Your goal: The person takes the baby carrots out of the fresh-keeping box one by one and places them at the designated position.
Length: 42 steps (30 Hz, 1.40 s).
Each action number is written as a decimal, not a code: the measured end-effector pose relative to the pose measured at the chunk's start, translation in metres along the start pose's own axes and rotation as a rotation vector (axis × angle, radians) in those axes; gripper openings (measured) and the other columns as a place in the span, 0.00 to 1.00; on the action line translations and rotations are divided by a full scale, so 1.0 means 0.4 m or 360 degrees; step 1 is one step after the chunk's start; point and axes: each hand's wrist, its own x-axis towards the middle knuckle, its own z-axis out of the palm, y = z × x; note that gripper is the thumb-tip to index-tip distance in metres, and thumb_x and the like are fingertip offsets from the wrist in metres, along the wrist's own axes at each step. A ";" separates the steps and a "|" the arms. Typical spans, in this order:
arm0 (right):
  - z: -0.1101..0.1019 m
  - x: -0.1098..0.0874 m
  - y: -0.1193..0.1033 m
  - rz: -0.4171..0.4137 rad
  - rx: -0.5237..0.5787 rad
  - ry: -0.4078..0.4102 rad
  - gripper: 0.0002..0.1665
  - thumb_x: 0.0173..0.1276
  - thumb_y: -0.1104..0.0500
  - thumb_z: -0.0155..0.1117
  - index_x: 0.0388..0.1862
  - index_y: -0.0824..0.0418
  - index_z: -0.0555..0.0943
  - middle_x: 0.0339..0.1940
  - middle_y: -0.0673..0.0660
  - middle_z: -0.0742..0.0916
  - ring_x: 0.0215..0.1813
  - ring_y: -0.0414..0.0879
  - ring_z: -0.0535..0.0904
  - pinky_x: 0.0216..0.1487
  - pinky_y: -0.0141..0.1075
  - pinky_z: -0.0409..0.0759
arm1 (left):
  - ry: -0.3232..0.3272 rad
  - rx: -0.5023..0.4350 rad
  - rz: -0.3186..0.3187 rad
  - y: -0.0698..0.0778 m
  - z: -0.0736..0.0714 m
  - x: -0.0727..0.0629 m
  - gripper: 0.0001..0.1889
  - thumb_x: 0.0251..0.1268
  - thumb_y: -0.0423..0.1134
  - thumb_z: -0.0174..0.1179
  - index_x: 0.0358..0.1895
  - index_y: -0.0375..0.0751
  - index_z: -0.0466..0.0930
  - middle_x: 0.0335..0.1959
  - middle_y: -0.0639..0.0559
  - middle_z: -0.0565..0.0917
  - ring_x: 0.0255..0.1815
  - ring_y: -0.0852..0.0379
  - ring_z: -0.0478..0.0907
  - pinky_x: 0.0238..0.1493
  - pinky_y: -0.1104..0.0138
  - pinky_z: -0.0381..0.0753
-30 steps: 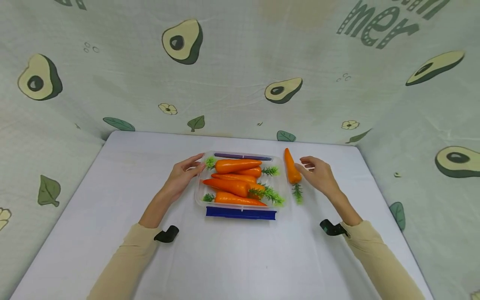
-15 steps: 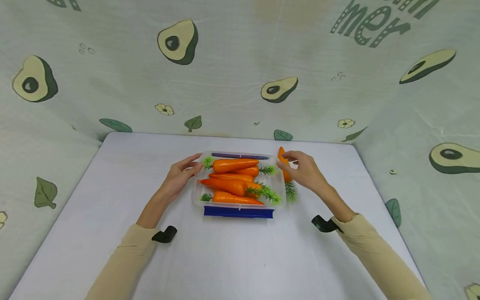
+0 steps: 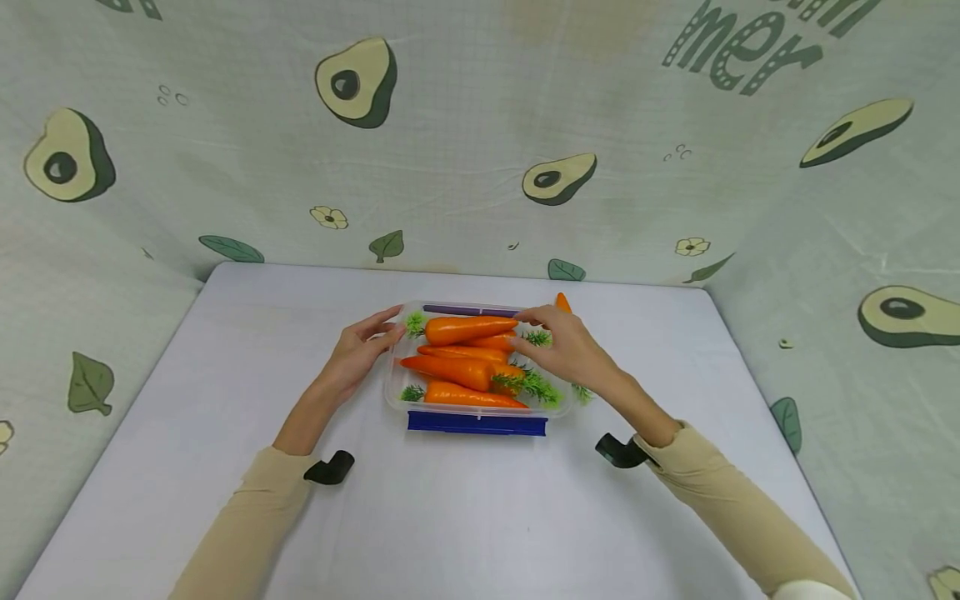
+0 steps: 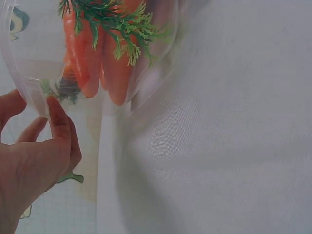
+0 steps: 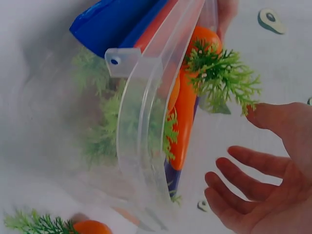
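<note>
Left of centre in the head view, the left hand (image 3: pixel 354 360) holds, in a narrow grip, the upper left corner of a clear container (image 3: pixel 392 387), which sits mid-frame on the white surface (image 3: pixel 480 517) with orange carrots (image 3: pixel 453 374) inside and a blue flap (image 3: pixel 477 424) along its lower edge. Right of centre, the right hand (image 3: pixel 567 347) hangs over the container's right part, grip wide, partly hiding another carrot (image 3: pixel 563 302) just beside the container.
</note>
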 end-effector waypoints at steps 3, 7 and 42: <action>0.023 0.008 -0.009 -0.0031 0.0012 -0.0046 0.27 0.72 0.55 0.71 0.63 0.69 0.80 0.61 0.65 0.84 0.61 0.62 0.79 0.63 0.56 0.77 | 0.0005 -0.0001 0.0001 0.000 0.000 0.000 0.30 0.77 0.47 0.60 0.78 0.46 0.67 0.68 0.39 0.70 0.63 0.48 0.71 0.71 0.59 0.69; 0.050 0.018 -0.027 -0.0046 0.0043 -0.0131 0.29 0.73 0.52 0.69 0.65 0.69 0.79 0.61 0.66 0.84 0.59 0.63 0.80 0.60 0.57 0.80 | 0.0002 0.0003 0.0007 -0.005 0.000 0.002 0.30 0.77 0.47 0.60 0.78 0.47 0.67 0.67 0.39 0.71 0.64 0.46 0.72 0.68 0.63 0.72; 0.071 0.022 -0.070 -0.0157 -0.0058 -0.0437 0.23 0.73 0.55 0.70 0.61 0.67 0.83 0.46 0.57 0.88 0.33 0.45 0.75 0.34 0.32 0.74 | 0.0027 0.0018 -0.0015 -0.002 0.001 -0.001 0.30 0.77 0.48 0.61 0.78 0.50 0.68 0.67 0.39 0.72 0.62 0.48 0.71 0.66 0.65 0.72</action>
